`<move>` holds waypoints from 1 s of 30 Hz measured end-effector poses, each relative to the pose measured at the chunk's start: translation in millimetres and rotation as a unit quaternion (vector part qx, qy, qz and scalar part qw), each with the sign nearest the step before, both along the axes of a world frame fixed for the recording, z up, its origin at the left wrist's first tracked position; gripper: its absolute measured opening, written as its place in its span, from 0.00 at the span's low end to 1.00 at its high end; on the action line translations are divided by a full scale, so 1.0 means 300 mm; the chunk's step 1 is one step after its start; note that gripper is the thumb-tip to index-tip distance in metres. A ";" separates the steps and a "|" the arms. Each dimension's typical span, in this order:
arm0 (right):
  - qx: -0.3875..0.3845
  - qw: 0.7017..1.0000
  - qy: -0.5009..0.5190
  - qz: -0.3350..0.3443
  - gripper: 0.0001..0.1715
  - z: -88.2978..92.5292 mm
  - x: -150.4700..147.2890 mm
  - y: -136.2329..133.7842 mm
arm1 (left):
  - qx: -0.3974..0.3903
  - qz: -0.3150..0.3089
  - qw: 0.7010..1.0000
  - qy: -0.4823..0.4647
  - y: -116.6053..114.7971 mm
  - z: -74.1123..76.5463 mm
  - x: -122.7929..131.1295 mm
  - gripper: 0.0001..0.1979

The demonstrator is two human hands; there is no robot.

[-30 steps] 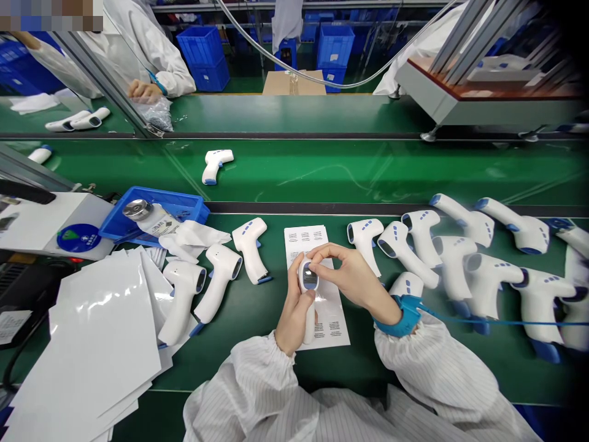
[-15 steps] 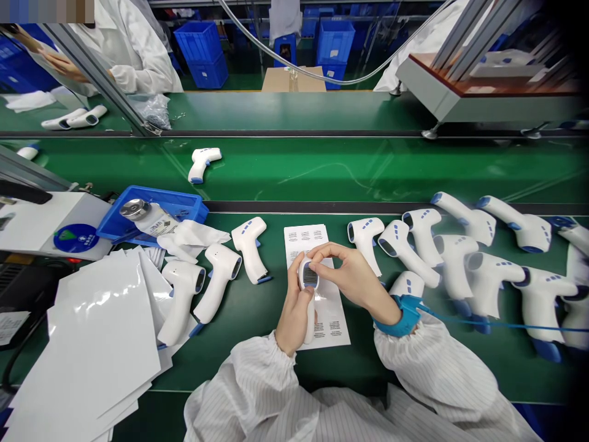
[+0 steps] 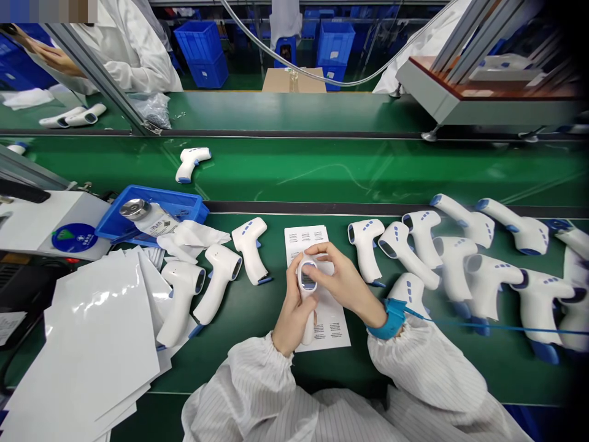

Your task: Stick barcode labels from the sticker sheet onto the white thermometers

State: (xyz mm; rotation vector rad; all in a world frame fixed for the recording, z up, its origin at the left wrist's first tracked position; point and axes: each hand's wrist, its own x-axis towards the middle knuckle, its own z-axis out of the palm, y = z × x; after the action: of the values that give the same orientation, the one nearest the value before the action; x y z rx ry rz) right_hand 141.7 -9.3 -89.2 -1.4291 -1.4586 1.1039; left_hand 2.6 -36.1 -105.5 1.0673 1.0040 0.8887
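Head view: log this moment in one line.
left hand: holding white handheld device; right hand: thumb at the device's screen; beneath: printed sheet; at left: paper sheets, blue tray

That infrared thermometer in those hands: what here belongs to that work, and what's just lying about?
Belonging, apparently: infrared thermometer in left hand, right hand touching it; printed sheet beneath; matching thermometers alongside.

Probably lying about: metal-capped bottle, blue tray, cardboard box, blue crates.
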 end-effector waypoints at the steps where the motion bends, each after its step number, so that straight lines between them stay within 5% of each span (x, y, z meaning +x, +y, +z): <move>1: -0.013 1.000 0.014 0.021 0.15 0.000 -0.002 -0.006 | 0.010 -0.004 1.000 -0.001 0.001 0.004 -0.001 0.38; 5: -0.030 0.993 0.058 0.094 0.28 0.043 0.002 -0.034 | 0.024 -0.010 1.000 -0.014 -0.003 0.032 -0.004 0.44; 9: -0.010 0.990 0.066 0.121 0.27 0.112 0.020 -0.037 | 0.038 -0.004 0.999 -0.031 -0.010 0.061 -0.008 0.43; 14: 0.017 0.996 0.078 0.031 0.10 0.112 0.007 -0.024 | 0.021 -0.006 0.999 -0.028 -0.019 0.089 -0.013 0.42; 17: -0.050 0.992 0.107 -0.051 0.16 0.083 -0.022 -0.052 | -0.011 0.052 0.998 -0.034 -0.003 0.108 -0.019 0.43; 21: -0.155 0.981 0.065 0.096 0.22 0.055 -0.048 -0.049 | -0.069 0.097 0.987 -0.108 0.067 0.130 -0.026 0.40; 23: -0.131 0.985 -0.026 0.105 0.18 0.046 -0.051 0.035 | -0.083 0.064 0.988 -0.111 0.102 0.137 -0.027 0.40; 25: -0.094 0.988 -0.119 0.041 0.17 0.039 -0.042 0.180 | -0.088 0.037 0.994 -0.061 0.120 0.144 -0.026 0.41; 30: -0.052 0.968 -0.230 -0.082 0.31 0.042 0.065 0.502 | -0.105 -0.032 0.993 0.052 0.095 0.162 -0.050 0.35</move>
State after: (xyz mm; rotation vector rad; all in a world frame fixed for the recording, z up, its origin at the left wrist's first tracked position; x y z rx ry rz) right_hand 161.3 141.2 -76.7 -1.9360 -1.5735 0.7862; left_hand -12.3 -7.5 -56.8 0.9688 1.1172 0.6639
